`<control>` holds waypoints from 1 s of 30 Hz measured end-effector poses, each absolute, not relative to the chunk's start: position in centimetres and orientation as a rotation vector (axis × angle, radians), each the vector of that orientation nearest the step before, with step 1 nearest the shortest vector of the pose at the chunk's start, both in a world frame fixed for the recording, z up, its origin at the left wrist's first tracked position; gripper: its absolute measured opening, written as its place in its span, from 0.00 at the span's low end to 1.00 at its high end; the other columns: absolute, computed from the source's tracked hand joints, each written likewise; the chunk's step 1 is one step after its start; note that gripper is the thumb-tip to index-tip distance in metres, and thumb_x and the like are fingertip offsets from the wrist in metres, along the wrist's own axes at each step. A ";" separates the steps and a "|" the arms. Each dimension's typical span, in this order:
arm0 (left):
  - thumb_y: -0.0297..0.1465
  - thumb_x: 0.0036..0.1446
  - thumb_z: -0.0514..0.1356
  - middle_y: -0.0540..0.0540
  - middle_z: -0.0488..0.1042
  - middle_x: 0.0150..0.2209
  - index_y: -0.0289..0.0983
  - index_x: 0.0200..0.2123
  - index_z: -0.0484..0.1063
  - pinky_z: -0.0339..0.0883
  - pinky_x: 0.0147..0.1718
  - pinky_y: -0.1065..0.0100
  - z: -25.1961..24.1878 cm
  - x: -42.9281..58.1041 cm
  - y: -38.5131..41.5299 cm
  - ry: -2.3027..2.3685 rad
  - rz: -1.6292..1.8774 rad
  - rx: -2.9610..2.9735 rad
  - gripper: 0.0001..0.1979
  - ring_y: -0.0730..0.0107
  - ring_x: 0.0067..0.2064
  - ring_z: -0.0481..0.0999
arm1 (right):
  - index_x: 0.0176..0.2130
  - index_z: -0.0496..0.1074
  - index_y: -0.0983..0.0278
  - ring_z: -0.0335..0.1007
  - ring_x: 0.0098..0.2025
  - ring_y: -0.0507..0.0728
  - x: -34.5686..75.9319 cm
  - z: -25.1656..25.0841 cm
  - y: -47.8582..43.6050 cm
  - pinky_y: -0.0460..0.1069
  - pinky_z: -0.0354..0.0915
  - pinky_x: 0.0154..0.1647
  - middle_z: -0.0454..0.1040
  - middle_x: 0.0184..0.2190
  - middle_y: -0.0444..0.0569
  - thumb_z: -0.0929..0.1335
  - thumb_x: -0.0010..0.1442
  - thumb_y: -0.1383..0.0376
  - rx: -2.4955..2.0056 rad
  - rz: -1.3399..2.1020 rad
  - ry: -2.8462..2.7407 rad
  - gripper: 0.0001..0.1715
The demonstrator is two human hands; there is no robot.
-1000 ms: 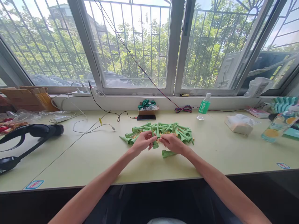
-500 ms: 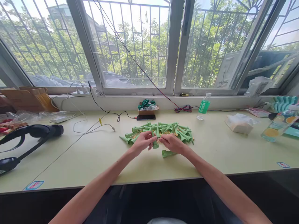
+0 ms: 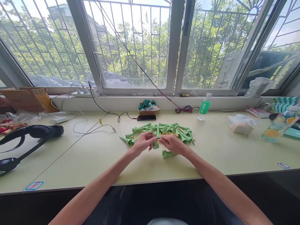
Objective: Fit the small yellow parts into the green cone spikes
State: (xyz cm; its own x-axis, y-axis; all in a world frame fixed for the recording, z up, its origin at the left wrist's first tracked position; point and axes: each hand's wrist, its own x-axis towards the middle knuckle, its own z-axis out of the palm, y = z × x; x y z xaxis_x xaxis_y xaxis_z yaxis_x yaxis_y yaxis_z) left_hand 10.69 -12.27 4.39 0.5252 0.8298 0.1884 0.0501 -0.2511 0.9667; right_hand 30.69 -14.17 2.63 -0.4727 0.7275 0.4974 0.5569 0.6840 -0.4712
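Observation:
Between the thumb and fingers of my left hand (image 3: 143, 142) is a green plastic cone (image 3: 156, 144), its wide collar end toward me. My right hand (image 3: 172, 143) is closed in a pinch right beside it, fingertips close to the cone; what they grip is too small to make out. Just behind both hands lies a pile of similar green cones (image 3: 185, 135), with small yellow pieces (image 3: 134, 136) scattered among them. One loose green cone (image 3: 167, 154) rests under my right wrist, its open end facing left.
A phone (image 3: 146, 117) and a small cardboard box (image 3: 150, 112) stand behind the pile. To the right are a water bottle (image 3: 204, 107), a tissue pack (image 3: 241, 124) and a jug with orange slices (image 3: 274, 132). Cables (image 3: 93, 132) and a black headset (image 3: 32, 132) lie left.
Almost nothing differs. My right fingertips have shifted very slightly beside the cone, while my left hand keeps its hold.

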 end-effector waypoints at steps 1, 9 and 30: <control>0.43 0.55 0.62 0.53 0.64 0.19 0.34 0.34 0.71 0.60 0.17 0.73 4.4 10.7 -12.3 0.755 0.893 1.672 0.16 0.77 0.18 0.63 | 0.26 0.65 0.64 0.53 0.23 0.49 30.7 2.7 -14.2 0.45 0.51 0.26 0.61 0.19 0.40 0.59 0.68 0.60 -0.974 0.321 -2.202 0.20; 0.42 0.56 0.61 0.51 0.66 0.19 0.35 0.32 0.70 0.60 0.18 0.73 4.2 10.6 -12.0 0.778 0.911 1.671 0.15 0.76 0.19 0.64 | 0.34 0.70 0.65 0.61 0.26 0.51 30.6 3.0 -14.5 0.45 0.58 0.29 0.69 0.25 0.44 0.64 0.65 0.62 -0.924 0.342 -2.161 0.10; 0.40 0.51 0.66 0.53 0.64 0.21 0.34 0.33 0.71 0.58 0.18 0.74 4.1 10.5 -11.7 0.738 0.923 1.469 0.14 0.79 0.20 0.63 | 0.44 0.70 0.62 0.68 0.32 0.52 30.6 3.0 -14.2 0.46 0.64 0.33 0.75 0.39 0.48 0.64 0.63 0.69 -0.855 0.397 -2.141 0.09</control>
State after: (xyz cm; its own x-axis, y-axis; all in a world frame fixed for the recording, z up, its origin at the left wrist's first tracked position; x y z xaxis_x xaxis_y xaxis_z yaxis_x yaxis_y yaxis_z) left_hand 10.46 -11.68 4.09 0.4859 0.8648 0.1269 -0.0662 -0.1084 0.9919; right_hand 30.63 -14.24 2.97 -0.4689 0.6887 0.5530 0.4450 0.7251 -0.5257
